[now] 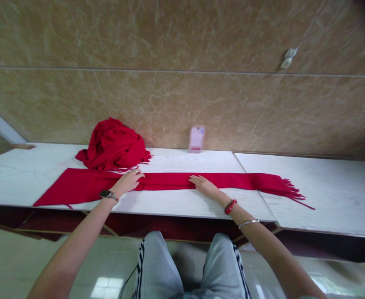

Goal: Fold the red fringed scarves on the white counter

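A long red scarf (170, 181) lies stretched across the white table (176, 203), its fringed end at the right. My left hand (128, 181) rests on the scarf left of centre, fingers flat and together, a watch on the wrist. On the scarf's middle my right hand (204, 185) lies flat with fingers stretched out, a red band and a metal bangle on that arm. Neither hand grips the cloth.
A heap of crumpled red scarves (115, 145) sits behind the left hand, against the marble wall. A small pink box (196, 140) stands at the wall. A second white table (325, 191) adjoins on the right. My knees in grey trousers (188, 265) are below the table edge.
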Available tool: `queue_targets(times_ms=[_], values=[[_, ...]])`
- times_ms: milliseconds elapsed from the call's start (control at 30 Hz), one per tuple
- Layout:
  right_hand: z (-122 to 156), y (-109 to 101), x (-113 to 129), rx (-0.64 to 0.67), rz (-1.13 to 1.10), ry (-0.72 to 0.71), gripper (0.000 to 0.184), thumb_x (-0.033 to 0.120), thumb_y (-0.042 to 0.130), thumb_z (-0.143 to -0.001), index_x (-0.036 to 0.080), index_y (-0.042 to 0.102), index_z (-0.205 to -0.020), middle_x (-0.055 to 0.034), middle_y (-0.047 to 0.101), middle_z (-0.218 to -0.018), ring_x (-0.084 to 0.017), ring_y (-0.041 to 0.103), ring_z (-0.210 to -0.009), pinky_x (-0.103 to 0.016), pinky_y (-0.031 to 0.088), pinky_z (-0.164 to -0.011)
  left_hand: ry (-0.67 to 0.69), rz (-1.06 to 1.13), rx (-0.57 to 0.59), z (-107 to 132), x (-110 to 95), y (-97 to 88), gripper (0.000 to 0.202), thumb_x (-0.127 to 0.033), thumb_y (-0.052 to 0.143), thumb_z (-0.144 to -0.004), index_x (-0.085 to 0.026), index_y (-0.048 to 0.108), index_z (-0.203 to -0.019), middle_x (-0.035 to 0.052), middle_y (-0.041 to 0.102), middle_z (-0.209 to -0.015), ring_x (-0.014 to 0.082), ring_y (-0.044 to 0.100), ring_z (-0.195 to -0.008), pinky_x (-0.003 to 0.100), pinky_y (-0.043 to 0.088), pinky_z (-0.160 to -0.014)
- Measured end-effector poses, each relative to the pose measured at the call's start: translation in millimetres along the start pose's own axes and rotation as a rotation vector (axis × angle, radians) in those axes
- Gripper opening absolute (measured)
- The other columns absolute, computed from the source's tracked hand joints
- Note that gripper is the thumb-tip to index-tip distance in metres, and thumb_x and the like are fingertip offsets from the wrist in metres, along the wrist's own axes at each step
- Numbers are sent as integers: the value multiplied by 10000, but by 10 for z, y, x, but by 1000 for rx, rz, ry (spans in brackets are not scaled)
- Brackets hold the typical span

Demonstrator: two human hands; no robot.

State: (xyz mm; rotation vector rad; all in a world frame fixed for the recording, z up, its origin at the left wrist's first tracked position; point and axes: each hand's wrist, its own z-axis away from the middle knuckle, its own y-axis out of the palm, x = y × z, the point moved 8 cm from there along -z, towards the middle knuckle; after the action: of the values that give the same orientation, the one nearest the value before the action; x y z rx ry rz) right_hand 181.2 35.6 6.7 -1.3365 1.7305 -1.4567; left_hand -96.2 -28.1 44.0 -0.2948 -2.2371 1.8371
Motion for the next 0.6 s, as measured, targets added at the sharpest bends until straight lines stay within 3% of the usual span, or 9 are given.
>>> queue_targets(times_ms=[133,300,467,600], values=[[-43,-53,-37,-67,-31,32,448,57,320,-840,135,509,-1238,-127,535,-1249,-219,460,-1186,-444,362,-1007,18,-46,24,-49,-221,-11,300,-113,453,-791,-166,576,-1059,94,558,-1051,200,535,-961,321,437,-856],[43,-216,4,-171,-87,1,431,107,304,-883,187,483,-1267,-87,537,-1256,-197,458,-1188,-422,350,-1018,-66,-45,-196,64,-299,-197,265,-114,419,-805,-166,601,-990,84,560,-975,201,527,-933,330,442,-844],[150,-58,73,43,-51,-102,408,120,328,-888,202,494,-1252,-86,488,-1308,-203,371,-1254,-480,273,-1034,75,0,-24,187,-421,6,278,-106,425,-815,-174,612,-1009,77,571,-942,196,522,-900,333,433,-845],[157,-22,32,60,-54,-98,424,118,336,-883,216,470,-1272,-85,465,-1329,-191,348,-1268,-476,236,-1045,112,-64,37,185,-464,5,329,-67,436,-799,-181,604,-1057,87,569,-941,201,517,-905,343,428,-857]])
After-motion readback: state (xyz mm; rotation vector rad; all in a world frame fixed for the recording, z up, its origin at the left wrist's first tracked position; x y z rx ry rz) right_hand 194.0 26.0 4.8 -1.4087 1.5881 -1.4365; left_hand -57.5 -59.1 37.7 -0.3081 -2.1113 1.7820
